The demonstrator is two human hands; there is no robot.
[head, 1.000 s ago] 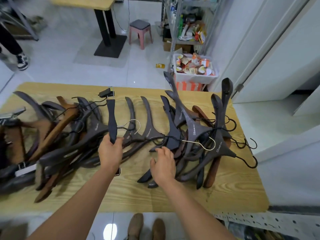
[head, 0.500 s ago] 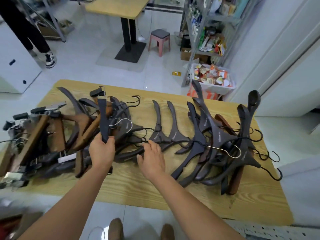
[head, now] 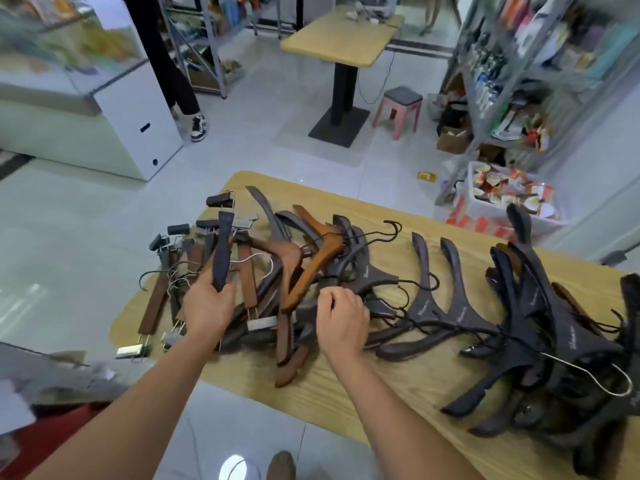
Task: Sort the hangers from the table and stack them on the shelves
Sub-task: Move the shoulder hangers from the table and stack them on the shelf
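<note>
Many wooden hangers lie across the light wooden table. My left hand is shut on a dark hanger with a silver hook, holding it upright over the left pile of brown clip hangers. An orange-brown hanger lies on top of the middle pile. My right hand rests with curled fingers on dark hangers in the middle; whether it grips one I cannot tell. A big heap of dark hangers covers the right end.
Metal shelves with goods stand at the back right, a white bin of snacks below them. A pink stool and a second table stand behind. A white cabinet is at left, a person's legs beside it.
The view has swung left, so the clip hangers are now in front. My left hand still holds the dark hanger. My right hand moved left from the right group to the middle pile.
</note>
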